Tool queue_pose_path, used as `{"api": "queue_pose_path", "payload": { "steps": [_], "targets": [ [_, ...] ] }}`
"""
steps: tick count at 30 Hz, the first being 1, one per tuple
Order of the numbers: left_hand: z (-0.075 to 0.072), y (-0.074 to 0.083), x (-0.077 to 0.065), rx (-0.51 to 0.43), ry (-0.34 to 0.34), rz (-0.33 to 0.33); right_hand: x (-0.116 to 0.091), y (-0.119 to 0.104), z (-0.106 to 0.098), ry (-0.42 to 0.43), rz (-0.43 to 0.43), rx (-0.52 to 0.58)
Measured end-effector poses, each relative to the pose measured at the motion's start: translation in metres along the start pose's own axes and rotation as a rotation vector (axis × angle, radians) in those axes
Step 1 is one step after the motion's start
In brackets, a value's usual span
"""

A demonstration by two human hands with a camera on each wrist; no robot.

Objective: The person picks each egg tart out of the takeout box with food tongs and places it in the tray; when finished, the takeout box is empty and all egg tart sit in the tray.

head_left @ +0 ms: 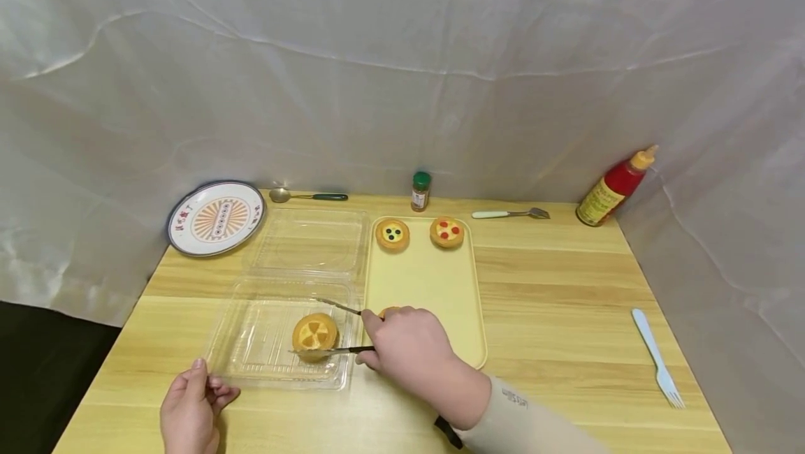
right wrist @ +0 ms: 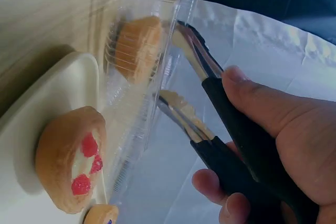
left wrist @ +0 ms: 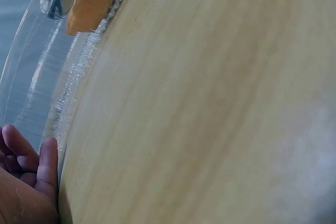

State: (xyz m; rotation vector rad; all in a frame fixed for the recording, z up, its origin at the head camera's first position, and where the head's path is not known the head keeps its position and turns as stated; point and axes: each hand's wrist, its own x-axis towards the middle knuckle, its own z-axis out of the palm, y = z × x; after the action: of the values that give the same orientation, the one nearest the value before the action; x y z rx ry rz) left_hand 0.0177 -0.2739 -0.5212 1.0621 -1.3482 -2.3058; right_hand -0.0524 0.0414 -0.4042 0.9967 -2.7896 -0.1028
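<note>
My right hand (head_left: 415, 349) grips black-handled tongs (right wrist: 247, 145), whose two metal tips are spread apart. In the head view they reach over a clear plastic container (head_left: 251, 328), one tip at the near side of a tart (head_left: 314, 334) with orange wedges, the other beyond it. That tart lies in the container's right half. At the near left corner, my left hand (head_left: 191, 408) pinches the container's rim between thumb and curled fingers. A tart with red pieces (right wrist: 73, 161) sits on the cream tray (right wrist: 79, 77). My right hand mostly hides another tart (head_left: 390, 311) in the head view.
The container's lid (head_left: 308, 241) lies folded back. On the tray's far end are a blueberry tart (head_left: 393, 235) and a red-topped tart (head_left: 447, 232). Around stand a plate (head_left: 216, 220), spoon (head_left: 308, 195), spice jar (head_left: 421, 192), small fork (head_left: 509, 214), sauce bottle (head_left: 613, 188) and blue fork (head_left: 657, 360).
</note>
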Motion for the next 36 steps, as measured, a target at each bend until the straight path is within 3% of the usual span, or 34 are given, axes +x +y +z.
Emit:
{"api": "queue_pose_path", "payload": {
  "steps": [7,20,28,36],
  "targets": [
    [0.001,0.001,0.000,-0.013,-0.001,0.006,0.001,-0.001,-0.003,-0.070,0.033,0.044],
    [0.001,0.000,0.000,-0.012,0.002,0.001,0.016,-0.013,0.001,-0.168,0.042,0.013],
    [0.002,0.000,0.001,-0.016,0.004,-0.002,0.018,-0.015,0.009,-0.155,0.041,0.014],
    [0.002,0.000,0.000,-0.020,0.005,0.001,0.011,-0.014,0.004,-0.144,0.063,0.047]
  ]
}}
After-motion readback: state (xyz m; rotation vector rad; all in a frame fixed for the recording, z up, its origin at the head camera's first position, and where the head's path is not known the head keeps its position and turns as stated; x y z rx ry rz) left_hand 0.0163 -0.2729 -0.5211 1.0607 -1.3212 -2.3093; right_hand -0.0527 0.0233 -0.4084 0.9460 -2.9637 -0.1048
